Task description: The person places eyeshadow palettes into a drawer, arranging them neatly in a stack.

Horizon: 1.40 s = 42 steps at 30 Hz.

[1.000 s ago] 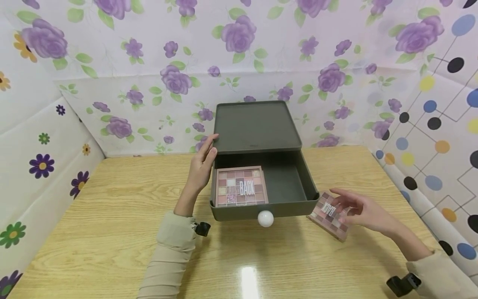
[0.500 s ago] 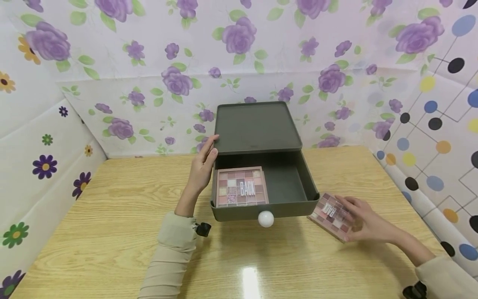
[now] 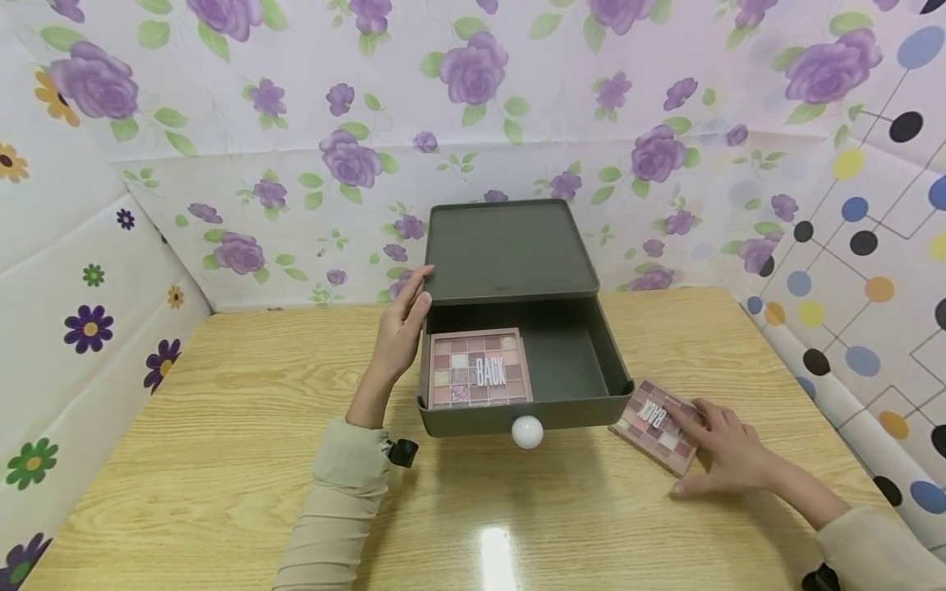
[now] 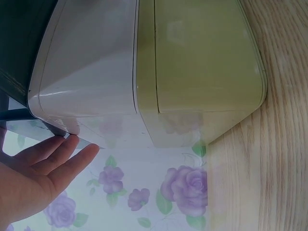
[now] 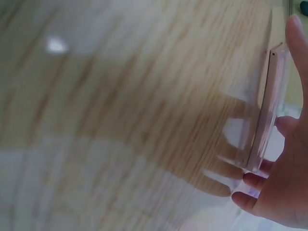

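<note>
A dark grey drawer (image 3: 565, 361) with a white round knob (image 3: 527, 432) is pulled out of its unit, under a grey top (image 3: 510, 250). Inside, on its left side, lies a pink eyeshadow palette (image 3: 479, 369) lettered "BACK". My left hand (image 3: 395, 336) rests on the unit's left side, fingers extended; in the left wrist view its fingertips meet the casing. A second eyeshadow palette (image 3: 654, 427) lies on the table right of the drawer. My right hand (image 3: 732, 451) is spread at its right end, index finger over the lid, thumb lower and apart from it.
In the left wrist view the unit has a white tier (image 4: 91, 57) and a yellow-green tier (image 4: 207, 57) below the dark one. The wooden table (image 3: 244, 460) meets a floral backdrop (image 3: 281, 107) behind and a dotted sheet (image 3: 850, 271) at right.
My right hand came down onto the table palette's right end, then its fingers spread and shifted slightly right. The left hand, drawer and both palettes look nearly still.
</note>
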Each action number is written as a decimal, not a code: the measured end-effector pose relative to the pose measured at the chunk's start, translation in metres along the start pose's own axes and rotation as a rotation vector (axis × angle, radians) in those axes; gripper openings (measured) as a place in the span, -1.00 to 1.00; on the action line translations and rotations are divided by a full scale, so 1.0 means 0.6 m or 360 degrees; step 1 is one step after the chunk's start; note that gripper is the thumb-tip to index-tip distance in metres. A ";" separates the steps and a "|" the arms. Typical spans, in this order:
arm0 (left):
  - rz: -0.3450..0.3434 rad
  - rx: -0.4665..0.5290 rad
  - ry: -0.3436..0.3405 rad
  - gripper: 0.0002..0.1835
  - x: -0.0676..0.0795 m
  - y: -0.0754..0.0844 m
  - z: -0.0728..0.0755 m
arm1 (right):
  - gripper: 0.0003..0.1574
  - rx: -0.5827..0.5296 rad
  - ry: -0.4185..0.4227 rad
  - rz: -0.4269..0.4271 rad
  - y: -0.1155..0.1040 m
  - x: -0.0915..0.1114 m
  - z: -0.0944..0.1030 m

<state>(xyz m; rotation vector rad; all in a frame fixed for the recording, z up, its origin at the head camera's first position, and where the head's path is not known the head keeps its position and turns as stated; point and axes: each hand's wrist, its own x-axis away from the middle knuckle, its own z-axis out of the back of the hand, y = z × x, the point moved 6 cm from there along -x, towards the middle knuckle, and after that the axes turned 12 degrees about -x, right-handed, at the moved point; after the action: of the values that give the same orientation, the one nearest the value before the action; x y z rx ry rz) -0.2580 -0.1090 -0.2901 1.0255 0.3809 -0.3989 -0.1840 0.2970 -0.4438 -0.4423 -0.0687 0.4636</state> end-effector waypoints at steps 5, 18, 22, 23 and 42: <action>0.0005 0.0010 -0.0001 -0.53 0.000 -0.001 0.000 | 0.25 0.0035 0.0063 -0.0074 0.001 -0.002 0.000; 0.0003 0.0012 -0.0005 -0.53 -0.001 -0.001 0.000 | 0.11 -0.0133 0.0324 -0.0009 -0.003 -0.011 0.028; 0.0009 0.0014 0.0002 -0.53 0.000 0.000 0.000 | 0.01 -0.0175 0.0366 0.0006 -0.009 -0.011 0.036; 0.0009 0.0016 0.0002 -0.53 0.000 0.000 0.000 | -0.01 -0.0182 0.0386 0.0020 -0.011 -0.011 0.038; 0.0004 0.0020 0.0015 -0.53 -0.001 0.000 0.000 | -0.04 -0.0380 0.0547 0.0213 -0.023 0.006 0.096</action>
<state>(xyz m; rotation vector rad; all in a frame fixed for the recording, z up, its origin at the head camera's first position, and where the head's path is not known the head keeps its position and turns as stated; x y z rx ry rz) -0.2584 -0.1089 -0.2898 1.0402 0.3861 -0.3944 -0.1843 0.3105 -0.3859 -0.7591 0.2410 0.5074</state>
